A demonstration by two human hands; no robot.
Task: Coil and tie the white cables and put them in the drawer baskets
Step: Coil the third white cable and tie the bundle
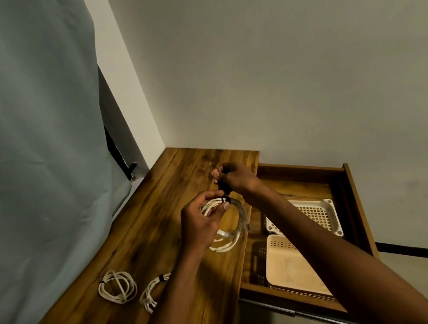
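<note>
My left hand (202, 223) grips a coiled white cable (233, 236) above the wooden table (158, 201). A black tie strap (225, 200) wraps the top of the coil. My right hand (234, 177) pinches the strap's free end just above the coil. Two more coiled white cables lie at the table's near left: one (117, 286) in full view, the other (151, 292) partly hidden by my left forearm. Both carry a dark tie. The open drawer (353, 197) on the right holds a white basket (320, 213) and a beige basket (289, 266).
A pale curtain (26, 132) hangs along the table's left side. White walls meet behind the table. A dark baseboard (423, 251) runs along the floor right of the drawer.
</note>
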